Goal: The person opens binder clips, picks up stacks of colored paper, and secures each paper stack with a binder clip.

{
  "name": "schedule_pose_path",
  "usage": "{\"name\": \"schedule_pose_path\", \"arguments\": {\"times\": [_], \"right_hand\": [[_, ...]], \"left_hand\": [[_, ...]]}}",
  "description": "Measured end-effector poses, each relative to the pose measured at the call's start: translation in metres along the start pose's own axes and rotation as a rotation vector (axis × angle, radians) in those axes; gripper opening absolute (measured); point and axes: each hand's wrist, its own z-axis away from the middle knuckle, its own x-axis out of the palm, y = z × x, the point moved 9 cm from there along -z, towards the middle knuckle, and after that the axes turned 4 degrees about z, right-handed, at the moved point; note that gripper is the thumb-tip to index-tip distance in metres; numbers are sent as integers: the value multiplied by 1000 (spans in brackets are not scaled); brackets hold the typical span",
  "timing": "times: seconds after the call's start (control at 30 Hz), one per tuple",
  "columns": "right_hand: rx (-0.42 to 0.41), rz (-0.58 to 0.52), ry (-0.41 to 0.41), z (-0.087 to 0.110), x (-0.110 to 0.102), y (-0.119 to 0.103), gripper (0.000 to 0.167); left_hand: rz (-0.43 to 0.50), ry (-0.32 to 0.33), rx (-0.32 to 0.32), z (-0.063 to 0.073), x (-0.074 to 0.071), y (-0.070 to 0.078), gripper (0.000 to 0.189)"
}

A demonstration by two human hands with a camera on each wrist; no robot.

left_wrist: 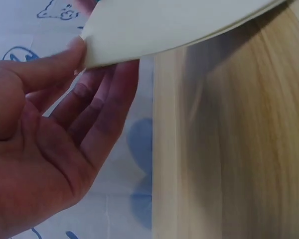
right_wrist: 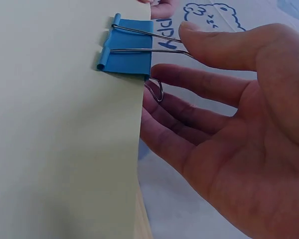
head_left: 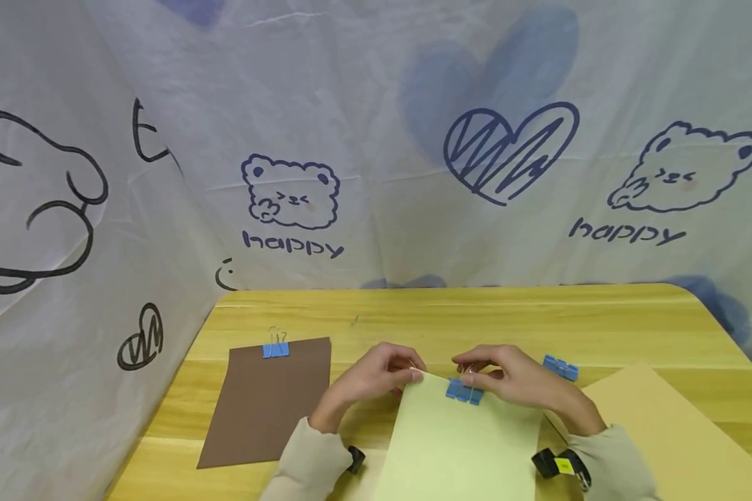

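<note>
A stack of pale yellow paper (head_left: pixel 457 452) is raised at its top edge, with a blue binder clip (head_left: pixel 464 392) on that edge. My left hand (head_left: pixel 382 369) pinches the paper's top left corner between thumb and fingers; in the left wrist view more than one sheet edge shows along the paper (left_wrist: pixel 154 30). At the clip is my right hand (head_left: pixel 514 376). In the right wrist view its thumb (right_wrist: pixel 219 50) lies on the wire handle of the blue clip (right_wrist: pixel 129 47), and the fingers curl behind the paper edge near the other handle.
Brown paper (head_left: pixel 269 410) lies at the left, a blue binder clip (head_left: pixel 276 349) on its top edge. Another blue binder clip (head_left: pixel 560 367) sits beyond the right wrist. Tan paper (head_left: pixel 670 431) lies at the right on the wooden table (head_left: pixel 476 306). A printed white cloth (head_left: pixel 376 139) hangs behind.
</note>
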Motion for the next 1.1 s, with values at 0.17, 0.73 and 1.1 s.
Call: {"name": "schedule_pose_path", "arguments": {"times": [0.17, 0.73, 1.1], "right_hand": [[-11, -10, 10, -3, 1, -3, 43], [34, 125, 224, 13, -36, 2, 35], [92, 299, 293, 35, -68, 6, 34]], "left_hand": [[-115, 97, 1, -1, -4, 2, 12], [-296, 298, -32, 9, -47, -16, 12], [-368, 433, -102, 17, -74, -34, 12]]}}
